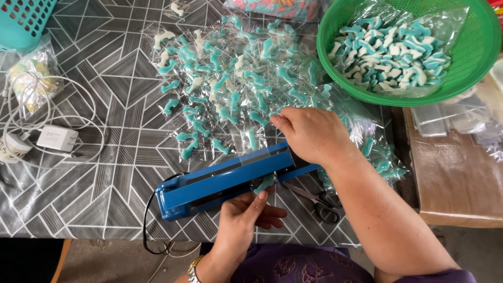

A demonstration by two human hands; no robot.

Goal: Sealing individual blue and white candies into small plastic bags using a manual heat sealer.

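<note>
A blue heat sealer (209, 184) lies slanted across the patterned tablecloth near the front edge. My right hand (309, 133) presses down on the sealer's arm at its right end. My left hand (246, 215) holds a small clear packet with a teal and white gummy candy (265, 183) under the sealer's bar. Behind the sealer spreads a pile of sealed clear packets of teal and white candies (230, 78).
A green basket (471, 52) at the back right holds a bag of loose teal and white candies. Scissors (317, 202) lie right of the sealer. A white charger and cable (56, 139) sit at left, a teal basket (23, 21) in the corner, clear bags (450, 118) at right.
</note>
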